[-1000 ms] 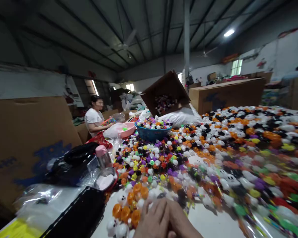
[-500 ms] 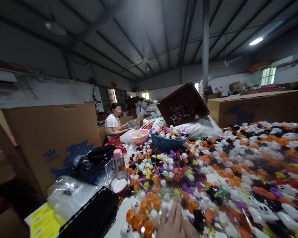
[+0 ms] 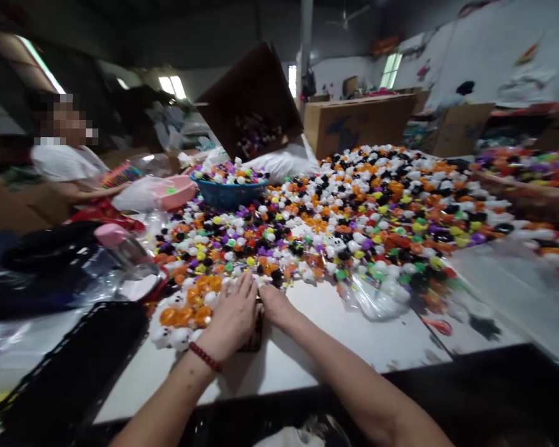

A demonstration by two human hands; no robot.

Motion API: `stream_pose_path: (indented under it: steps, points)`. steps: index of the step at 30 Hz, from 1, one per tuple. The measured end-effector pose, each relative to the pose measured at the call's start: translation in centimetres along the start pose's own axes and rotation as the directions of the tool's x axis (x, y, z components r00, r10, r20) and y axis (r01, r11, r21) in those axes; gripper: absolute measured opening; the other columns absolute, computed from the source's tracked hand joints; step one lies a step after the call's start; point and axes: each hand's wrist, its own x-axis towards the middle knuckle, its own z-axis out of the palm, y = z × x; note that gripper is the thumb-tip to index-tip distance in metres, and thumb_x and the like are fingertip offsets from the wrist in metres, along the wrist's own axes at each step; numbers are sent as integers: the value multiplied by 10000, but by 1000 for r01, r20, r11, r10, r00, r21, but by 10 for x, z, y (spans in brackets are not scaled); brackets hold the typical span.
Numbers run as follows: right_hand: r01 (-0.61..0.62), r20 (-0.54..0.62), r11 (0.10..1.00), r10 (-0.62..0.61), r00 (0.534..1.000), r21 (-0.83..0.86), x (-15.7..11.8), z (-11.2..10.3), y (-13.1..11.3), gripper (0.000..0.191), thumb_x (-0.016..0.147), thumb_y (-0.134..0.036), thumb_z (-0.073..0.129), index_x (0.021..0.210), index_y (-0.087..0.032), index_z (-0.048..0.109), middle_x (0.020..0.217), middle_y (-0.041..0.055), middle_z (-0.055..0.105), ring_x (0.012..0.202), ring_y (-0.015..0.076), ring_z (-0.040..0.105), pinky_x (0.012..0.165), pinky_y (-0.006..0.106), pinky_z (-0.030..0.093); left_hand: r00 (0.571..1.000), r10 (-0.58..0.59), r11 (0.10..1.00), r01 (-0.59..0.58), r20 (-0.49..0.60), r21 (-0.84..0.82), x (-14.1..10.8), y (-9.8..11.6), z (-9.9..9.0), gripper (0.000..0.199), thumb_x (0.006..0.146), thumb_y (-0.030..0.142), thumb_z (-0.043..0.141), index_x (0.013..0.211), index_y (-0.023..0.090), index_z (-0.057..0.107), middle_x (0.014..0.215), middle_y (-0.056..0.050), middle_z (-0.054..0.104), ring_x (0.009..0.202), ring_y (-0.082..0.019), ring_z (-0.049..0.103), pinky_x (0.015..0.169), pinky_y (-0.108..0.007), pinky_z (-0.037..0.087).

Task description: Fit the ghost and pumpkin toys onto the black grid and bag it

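Note:
My left hand (image 3: 235, 307) lies palm down with its fingers stretched out, over the right side of a cluster of small orange and white toys (image 3: 190, 310). Among these, some white ones have black ghost faces. Close against it, my right hand (image 3: 277, 307) has its fingers bent inward, their tips hidden. What they hold, if anything, I cannot make out. Part of a dark, latticed object (image 3: 251, 338) shows beneath my left hand. Just beyond both hands begins a large spread of mixed small toys (image 3: 372, 205) in orange, white, black, purple and green.
A black tray (image 3: 74, 366) lies at the left, with a pink-lidded flask (image 3: 123, 245) behind it. A blue basin (image 3: 230, 194) of toys stands farther back, below a tilted cardboard box (image 3: 256, 93). Orange scissors (image 3: 440, 326) and clear bags (image 3: 377, 298) lie right. A co-worker (image 3: 69, 161) sits far left.
The view has turned down and to the right, bringing both forearms and the white table front into sight. The hands stay by the orange and white toys.

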Motion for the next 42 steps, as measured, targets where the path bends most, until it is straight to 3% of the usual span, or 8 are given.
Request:
stream_pose_path:
  steps: [7, 13, 16, 19, 24, 27, 33, 42]
  points:
    - [-265, -126, 890, 234, 964, -372, -33, -52, 59, 291, 907, -98, 476, 1104, -162, 680, 1084, 137, 594, 1016, 239, 506, 845, 310, 429, 992, 3, 999, -8, -123, -41, 1, -4, -7, 463, 945, 310, 487, 1367, 121, 500, 1479, -190, 466, 1378, -333, 424, 1073, -543, 390]
    - [-256, -145, 819, 211, 967, -513, -13, -48, 83, 275, 922, -120, 463, 1101, -169, 665, 1127, 159, 566, 1052, 269, 456, 821, 335, 400, 946, 182, 964, -225, -267, -140, -19, 28, -29, 409, 963, 266, 453, 1320, 74, 505, 1389, -196, 550, 1300, -313, 504, 1060, -483, 439]
    - [-233, -143, 845, 187, 972, -480, -9, -44, 79, 250, 911, -92, 455, 1044, -155, 658, 1094, 140, 582, 988, 243, 489, 796, 318, 400, 941, 296, 904, -331, -164, -272, -43, 54, -28, 352, 955, 268, 481, 1263, 107, 536, 1275, -164, 625, 1148, -257, 608, 977, -405, 522]
    - [-227, -200, 889, 158, 967, -398, -17, -41, 74, 220, 908, -81, 448, 1018, -141, 628, 1039, 125, 597, 897, 218, 521, 751, 305, 407, 947, 320, 894, -313, -32, -321, -65, 69, -4, 319, 917, 247, 538, 1204, 111, 564, 1211, -166, 650, 1085, -264, 641, 928, -400, 556]
    - [-194, -268, 934, 113, 957, -301, -51, -31, 62, 152, 944, -155, 438, 993, -154, 582, 920, 83, 610, 832, 203, 557, 710, 290, 437, 975, 174, 954, -202, -139, -221, -92, 67, 53, 446, 895, 218, 550, 1300, 38, 495, 1357, -236, 559, 1268, -331, 541, 1019, -455, 507]
    - [-162, -289, 953, 85, 954, -255, -71, -26, 47, 222, 952, -164, 426, 1134, -166, 553, 984, 80, 601, 820, 190, 574, 672, 272, 455, 980, 94, 968, -130, -173, -214, -105, 64, 71, 480, 914, 272, 542, 1331, 44, 475, 1397, -230, 531, 1296, -337, 515, 1015, -454, 506]
    - [-150, -220, 962, 99, 970, -229, -90, -22, 20, 174, 968, -171, 447, 1042, -163, 604, 1000, 76, 575, 743, 155, 580, 616, 247, 449, 982, -40, 968, -7, -185, -249, -123, 62, 76, 495, 946, 260, 502, 1393, 63, 419, 1405, -207, 532, 1280, -321, 525, 1026, -458, 483]
    - [-116, -120, 970, 91, 989, -216, -96, -12, 5, 180, 985, -194, 417, 1023, -164, 590, 1039, 88, 564, 823, 167, 575, 671, 247, 450, 983, -46, 952, -11, -179, -305, -125, 62, 78, 496, 957, 261, 492, 1409, 82, 394, 1364, -199, 567, 1280, -315, 526, 1049, -476, 470]
